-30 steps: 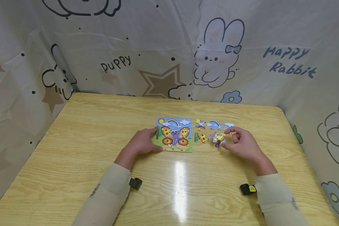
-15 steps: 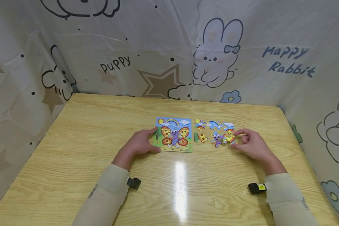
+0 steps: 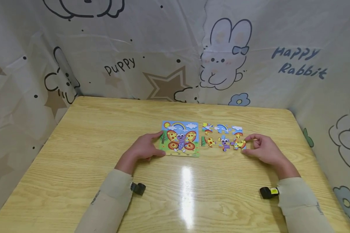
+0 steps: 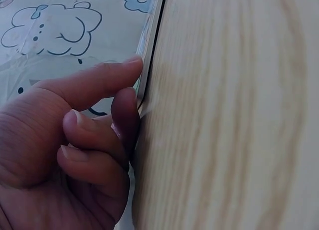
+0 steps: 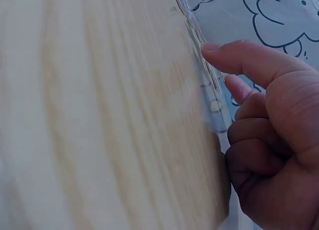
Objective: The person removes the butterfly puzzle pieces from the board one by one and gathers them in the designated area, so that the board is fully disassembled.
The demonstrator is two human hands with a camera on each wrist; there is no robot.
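Note:
In the head view, a puzzle board [image 3: 180, 139] with a butterfly picture lies flat on the table. My left hand [image 3: 142, 147] grips it by the left side, forefinger and thumb spread along its edge; the left wrist view shows that hand [image 4: 75, 135] against the thin board edge. To the right, my right hand [image 3: 263, 149] pinches a yellow and red puzzle piece [image 3: 239, 144] between forefinger and thumb, low at the table. A purple butterfly-face puzzle piece [image 3: 225, 144] lies just left of it. In the right wrist view, the thumb of my right hand [image 5: 279, 120] touches a thin edge.
Loose puzzle pieces [image 3: 222, 128] form an upper row right of the board, with a green and yellow piece [image 3: 208, 141] below. The wooden table [image 3: 90, 129] meets a printed cloth [image 3: 163, 42] behind. Black wrist cameras [image 3: 139, 189] sit on both sleeves.
My right hand has moved right with the yellow and red puzzle piece, away from the purple piece, which now shows fully. My left hand stays at the puzzle board.

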